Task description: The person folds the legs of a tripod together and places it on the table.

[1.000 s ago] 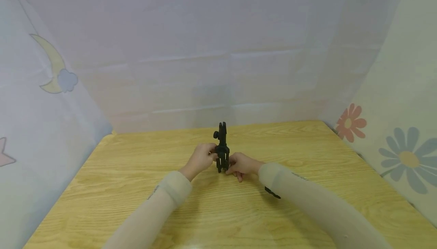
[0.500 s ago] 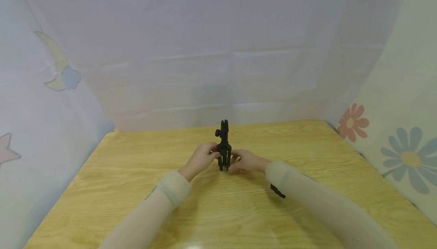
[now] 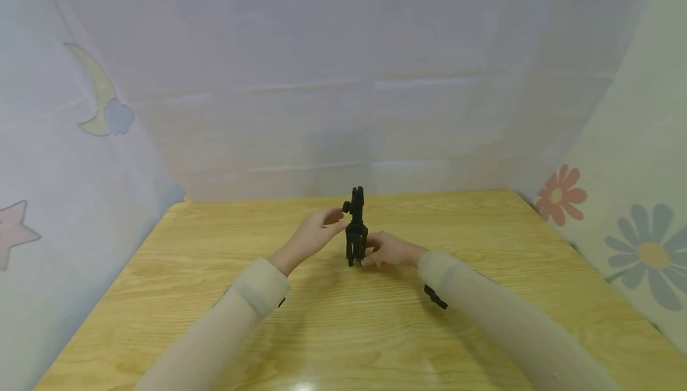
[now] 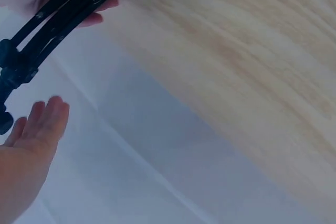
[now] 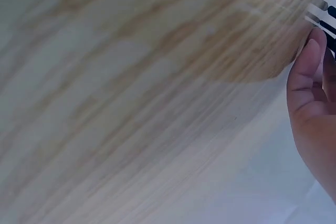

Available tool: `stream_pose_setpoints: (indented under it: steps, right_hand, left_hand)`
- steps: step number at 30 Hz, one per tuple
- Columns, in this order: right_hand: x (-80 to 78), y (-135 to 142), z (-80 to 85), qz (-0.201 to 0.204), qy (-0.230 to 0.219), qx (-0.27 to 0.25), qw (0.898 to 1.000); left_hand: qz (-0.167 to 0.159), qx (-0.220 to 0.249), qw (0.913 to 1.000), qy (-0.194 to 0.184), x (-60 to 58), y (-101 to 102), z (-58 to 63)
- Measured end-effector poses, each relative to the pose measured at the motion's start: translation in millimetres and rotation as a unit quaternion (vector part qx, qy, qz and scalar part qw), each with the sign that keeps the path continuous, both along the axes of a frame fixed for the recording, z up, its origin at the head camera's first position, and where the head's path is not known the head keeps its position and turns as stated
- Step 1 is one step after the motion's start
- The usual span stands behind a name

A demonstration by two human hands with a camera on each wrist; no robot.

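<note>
A small black tripod (image 3: 356,230) with folded legs stands upright near the middle of the table, a round knob (image 3: 346,207) on its upper left side. My right hand (image 3: 390,250) holds the lower legs from the right; in the right wrist view, thumb and fingers pinch near the leg ends (image 5: 331,32), partly cut off by the frame edge. On the other side is my left hand (image 3: 313,233), close below the knob. The left wrist view shows this left hand (image 4: 39,142) with extended fingers, apart from the tripod (image 4: 52,24).
The wooden table (image 3: 343,325) reaches back to a pale cloth backdrop (image 3: 322,81). Side cloths carry a moon (image 3: 96,90) on the left and flowers (image 3: 652,254) on the right. A dark strap piece (image 3: 435,297) hangs under the right sleeve.
My left hand has let go of the tripod's middle and moved up and slightly away toward the knob. The right hand stays at the legs. The view has shifted slightly.
</note>
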State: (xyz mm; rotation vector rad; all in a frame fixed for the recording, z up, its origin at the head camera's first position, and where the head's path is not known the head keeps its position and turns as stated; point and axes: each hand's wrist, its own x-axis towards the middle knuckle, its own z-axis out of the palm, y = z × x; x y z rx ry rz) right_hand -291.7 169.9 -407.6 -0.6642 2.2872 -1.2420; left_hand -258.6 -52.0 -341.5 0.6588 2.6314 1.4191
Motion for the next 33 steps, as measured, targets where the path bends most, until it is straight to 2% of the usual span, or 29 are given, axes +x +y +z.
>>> stream_pose_setpoints:
  steps: [4,16,20,24,26,29,33]
  right_hand:
    - [-1.3,2.9,-0.5,0.005,-0.020,-0.014,1.000]
    - [4.4,1.7,0.1,0.002,-0.031,-0.028,0.999]
    - [5.5,3.0,-0.4,0.003,-0.034,-0.034,0.999]
    - [6.1,7.8,0.0,0.013,-0.032,-0.037,0.999]
    - [5.8,11.9,0.4,0.018,-0.026,-0.030,0.999]
    - [5.9,19.9,2.2,0.018,0.009,-0.004,1.000]
    - [7.6,30.8,6.1,0.000,0.047,0.037,0.998]
  left_hand:
    - [0.008,0.012,0.9999,0.006,0.8,9.7,10.6]
    - [0.021,0.008,0.9984,0.052,-1.8,33.7,32.7]
    - [0.012,0.008,0.9973,0.072,-1.6,34.8,35.4]
    - [0.014,0.020,0.9970,0.073,0.3,32.7,36.3]
    - [0.021,0.023,0.9972,0.068,1.6,30.5,37.0]
    - [0.032,0.022,0.9970,0.067,3.4,26.3,38.4]
    - [0.036,0.019,0.9968,0.068,4.4,20.3,37.5]
